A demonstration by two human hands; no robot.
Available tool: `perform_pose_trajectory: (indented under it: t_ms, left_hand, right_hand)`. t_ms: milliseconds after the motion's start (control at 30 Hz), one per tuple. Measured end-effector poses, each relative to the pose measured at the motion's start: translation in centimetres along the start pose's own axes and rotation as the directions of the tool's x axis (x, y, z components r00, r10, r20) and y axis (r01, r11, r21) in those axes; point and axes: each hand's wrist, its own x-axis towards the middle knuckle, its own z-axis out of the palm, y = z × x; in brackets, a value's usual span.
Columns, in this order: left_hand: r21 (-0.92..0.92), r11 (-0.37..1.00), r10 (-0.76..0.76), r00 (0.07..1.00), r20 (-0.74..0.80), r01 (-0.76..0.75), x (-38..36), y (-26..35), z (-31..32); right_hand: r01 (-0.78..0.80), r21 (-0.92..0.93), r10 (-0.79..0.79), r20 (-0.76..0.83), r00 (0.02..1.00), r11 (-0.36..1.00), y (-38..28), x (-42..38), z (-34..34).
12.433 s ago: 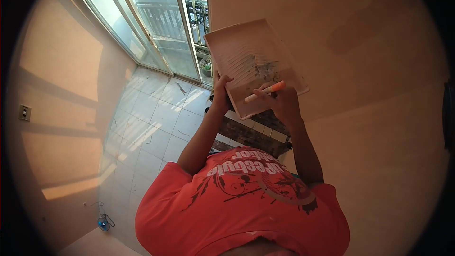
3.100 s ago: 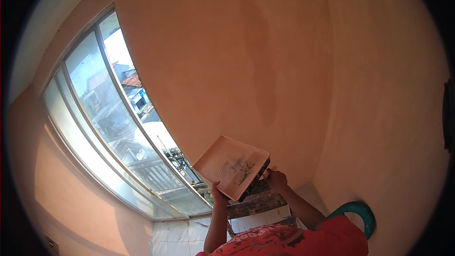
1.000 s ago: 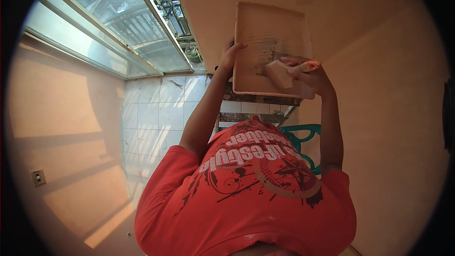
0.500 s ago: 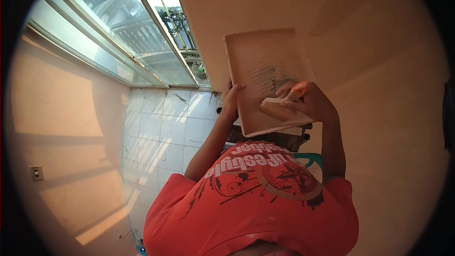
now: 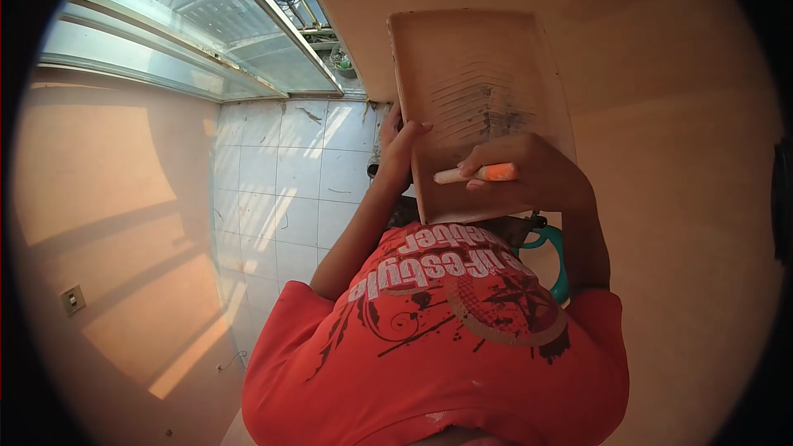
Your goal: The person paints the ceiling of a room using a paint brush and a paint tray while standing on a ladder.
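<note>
My left hand (image 5: pixel 400 149) grips the left edge of a paint tray (image 5: pixel 458 41), thumb over the rim and fingers beneath it. The tray is coated in peach paint, with ridges and a dark worn patch near its middle. Over the tray's near end, my right hand (image 5: pixel 533 167) is closed around a paintbrush (image 5: pixel 499 172) with a pale and orange handle. From this angle I cannot make out the bristles or whether they touch the tray.
A peach wall (image 5: pixel 661 182) rises just beyond the tray and on the right. At the left are sliding glass doors (image 5: pixel 190 25), a tiled floor (image 5: pixel 281 173) and a light switch (image 5: pixel 73 301). Something green and curved (image 5: pixel 558 260) shows below my right forearm.
The tray has shifted up in view. My right hand has turned the paintbrush, so its handle now lies nearly level and its broad head no longer shows. My left hand keeps its grip.
</note>
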Motion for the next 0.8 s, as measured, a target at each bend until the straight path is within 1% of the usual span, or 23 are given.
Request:
perform_pose_trajectory:
  t_ms: [33, 67, 133, 167, 233, 267, 300, 333, 367, 433, 467, 533, 567, 633, 667, 733, 800]
  left_hand:
    - [0.002, 1.000, 0.002, 1.000, 0.005, -0.002, 0.0, -0.2, -0.2]
    - [-0.004, 1.000, -0.006, 1.000, 0.002, 0.006, 0.1, -0.4, -0.4]
    - [-0.009, 1.000, -0.006, 1.000, 0.011, 0.006, 0.2, -0.7, -0.5]
    - [-0.014, 1.000, -0.002, 1.000, 0.012, 0.002, 0.2, -0.6, -0.5]
    - [-0.017, 1.000, 0.009, 1.000, 0.019, -0.008, 0.3, -0.7, -0.3]
    - [-0.043, 0.999, 0.017, 1.000, 0.010, -0.017, 0.4, -0.8, -0.3]
    - [-0.067, 0.997, 0.026, 1.000, 0.002, -0.026, 0.5, -0.9, -0.4]
    - [-0.064, 0.997, 0.036, 0.999, 0.014, -0.035, 0.5, -1.0, -0.5]
    - [-0.056, 0.998, 0.033, 0.999, 0.030, -0.032, 0.6, -1.1, -0.7]
    - [-0.047, 0.998, 0.044, 0.998, 0.049, -0.042, 0.9, -0.9, -0.7]
    - [-0.044, 0.998, 0.046, 0.998, 0.044, -0.044, 0.6, -1.0, -0.7]
    - [-0.038, 0.998, 0.045, 0.998, 0.040, -0.043, 0.3, -1.0, -0.7]
    - [-0.038, 0.998, 0.051, 0.998, 0.046, -0.049, 0.2, -1.0, -0.7]
    - [-0.041, 0.998, 0.056, 0.997, 0.058, -0.054, 0.1, -0.8, -0.6]
    - [-0.039, 0.998, 0.057, 0.996, 0.065, -0.054, 0.1, -0.8, -0.7]
    - [-0.043, 0.997, 0.065, 0.995, 0.075, -0.062, 0.1, -1.0, -0.7]
    - [-0.055, 0.996, 0.070, 0.995, 0.065, -0.067, 0.1, -1.1, -0.8]
  right_hand:
    - [-0.021, 0.031, 0.022, -0.044, 0.999, 0.999, -0.1, -0.5, -0.2]
    - [-0.019, 0.028, 0.021, -0.050, 0.999, 0.999, -0.4, -1.0, -0.7]
    - [-0.014, 0.096, 0.029, -0.152, 0.988, 0.995, -1.3, -2.2, -1.6]
    - [-0.010, 0.089, 0.025, -0.161, 0.987, 0.996, -1.4, -2.6, -1.7]
    - [-0.062, 0.145, 0.091, -0.200, 0.976, 0.987, -1.4, -3.1, -1.8]
    - [-0.056, 0.139, 0.084, -0.210, 0.974, 0.989, -0.4, -2.8, -1.0]
    - [-0.059, 0.196, 0.093, -0.170, 0.981, 0.979, 1.4, -2.1, 0.4]
    - [-0.064, 0.251, 0.099, -0.129, 0.987, 0.966, 2.0, -1.6, 1.1]
    - [-0.055, 0.242, 0.091, -0.140, 0.986, 0.969, 1.8, -1.8, 1.2]
    - [-0.129, 0.254, 0.172, -0.154, 0.973, 0.959, 1.0, -2.2, 1.2]
    - [-0.124, 0.250, 0.167, -0.160, 0.973, 0.960, 0.6, -2.7, 1.2]
    - [0.039, 0.334, 0.054, -0.265, 0.963, 0.942, -0.1, -3.8, 0.4]
    - [0.042, 0.330, 0.053, -0.273, 0.961, 0.943, -0.8, -4.1, 0.2]
    - [0.096, 0.339, 0.032, -0.352, 0.935, 0.936, -2.0, -4.3, 0.0]
    - [0.096, 0.334, 0.031, -0.356, 0.934, 0.938, -1.9, -3.9, 0.3]
    - [-0.126, 0.202, 0.171, -0.226, 0.959, 0.971, -0.6, -2.7, 1.3]
    - [-0.151, 0.183, 0.190, -0.214, 0.958, 0.971, 0.5, -2.4, 2.0]
